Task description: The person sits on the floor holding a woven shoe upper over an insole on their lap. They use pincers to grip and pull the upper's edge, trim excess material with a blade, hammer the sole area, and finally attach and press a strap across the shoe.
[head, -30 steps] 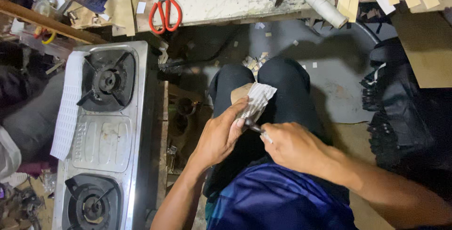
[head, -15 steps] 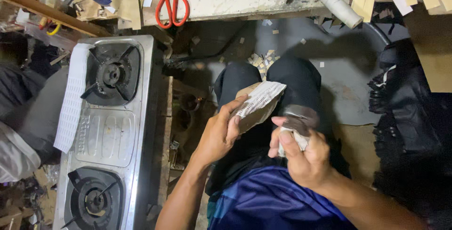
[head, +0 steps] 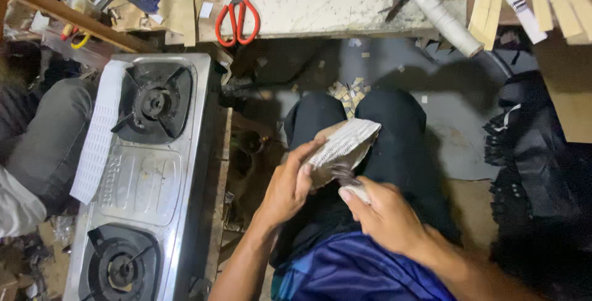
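The left hand (head: 290, 187) is clamped on a white mesh-lined piece (head: 343, 147) while the right hand (head: 385, 215) pinches a small tool (head: 348, 181) against its still-unfinished edge.

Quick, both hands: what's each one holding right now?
Left hand: closed around the white mesh-textured piece.
Right hand: gripping a small pale item against that piece; what it is cannot be told.

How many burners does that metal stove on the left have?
2. One burner sits at the far end of the stove, the other burner at the near end, by the frame's bottom edge.
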Tool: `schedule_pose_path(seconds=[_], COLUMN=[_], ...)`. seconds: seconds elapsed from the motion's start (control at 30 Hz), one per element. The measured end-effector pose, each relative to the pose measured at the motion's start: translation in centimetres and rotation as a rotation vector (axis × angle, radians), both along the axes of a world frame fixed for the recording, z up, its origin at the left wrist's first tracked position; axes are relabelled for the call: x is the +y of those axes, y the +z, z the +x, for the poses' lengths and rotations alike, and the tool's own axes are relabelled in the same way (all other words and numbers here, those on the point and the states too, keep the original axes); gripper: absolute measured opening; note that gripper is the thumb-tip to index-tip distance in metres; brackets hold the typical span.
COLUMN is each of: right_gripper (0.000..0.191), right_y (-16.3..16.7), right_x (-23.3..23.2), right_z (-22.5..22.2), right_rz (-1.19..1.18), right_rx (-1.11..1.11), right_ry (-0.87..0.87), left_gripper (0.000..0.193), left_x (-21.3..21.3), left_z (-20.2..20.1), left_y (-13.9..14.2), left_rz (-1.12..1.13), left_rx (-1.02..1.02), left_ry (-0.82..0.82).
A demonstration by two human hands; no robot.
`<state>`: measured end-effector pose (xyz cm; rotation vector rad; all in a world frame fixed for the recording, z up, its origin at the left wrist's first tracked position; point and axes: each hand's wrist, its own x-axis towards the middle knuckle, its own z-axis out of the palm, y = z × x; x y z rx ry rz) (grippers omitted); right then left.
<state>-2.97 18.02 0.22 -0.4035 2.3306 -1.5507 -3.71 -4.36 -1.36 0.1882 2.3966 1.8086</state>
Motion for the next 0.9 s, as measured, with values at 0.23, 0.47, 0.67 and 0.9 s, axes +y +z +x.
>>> schedule_pose_path(seconds=[0.23,0.47,0.67,0.9], right_gripper=[0.026,0.027,0.027,0.031], right_y=[-1.4,-5.3,-1.2,-0.1], right_x=[-0.9,1.0,2.8,1.8], right_z=[0.5,1.8,-1.4,-2.2], right_rz=[0.041,-0.048,0.194,0.241], right_rx=[0.181,-0.633,-0.420,0.005], right_ry=[0.055,0.115,0.376,0.391], left_gripper=[0.043,0.040,0.043,0.037], left_x=[0.0,0.0,1.2,0.0], left_z=[-0.1,0.4,1.3,0.7], left_y=[-1.1,-1.2,1.2,1.1], left_rz=[-0.030,-0.079,-0.275,-0.160], left_rx=[0.269,0.295,0.217,0.400], left_ry=[0.006,0.010,-0.072,-0.037])
